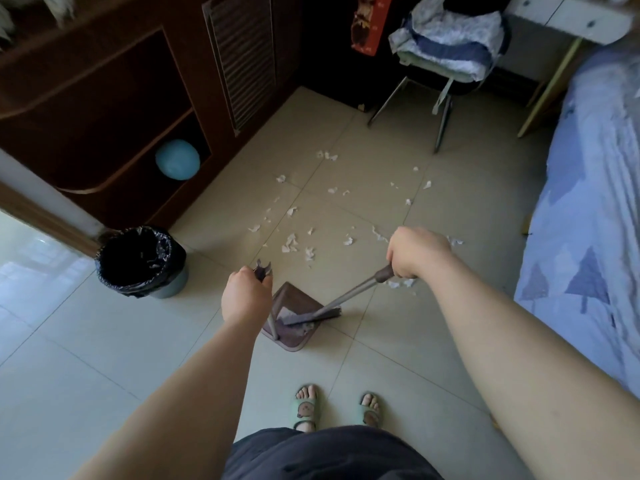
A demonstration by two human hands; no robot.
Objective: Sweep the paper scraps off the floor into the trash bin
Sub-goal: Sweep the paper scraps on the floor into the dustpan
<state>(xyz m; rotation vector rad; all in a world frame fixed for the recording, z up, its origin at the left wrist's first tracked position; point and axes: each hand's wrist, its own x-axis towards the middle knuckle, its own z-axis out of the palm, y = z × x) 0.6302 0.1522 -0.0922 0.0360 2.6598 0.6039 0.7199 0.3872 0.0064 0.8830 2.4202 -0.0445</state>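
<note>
The left hand (246, 295) holds the brown plastic dustpan (293, 300). The right hand (417, 252) holds the grey stick broom (349, 296). Small white paper scraps (289, 242) lie on the floor at 1 o'clock of the left hand.

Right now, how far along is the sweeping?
Barely started: white paper scraps lie scattered over the beige tiles. In hand: the right hand grips the grey metal-handled broom, its head at the brown dustpan held by the left hand. Left: gather the scraps and tip them into the black-lined trash bin.
</note>
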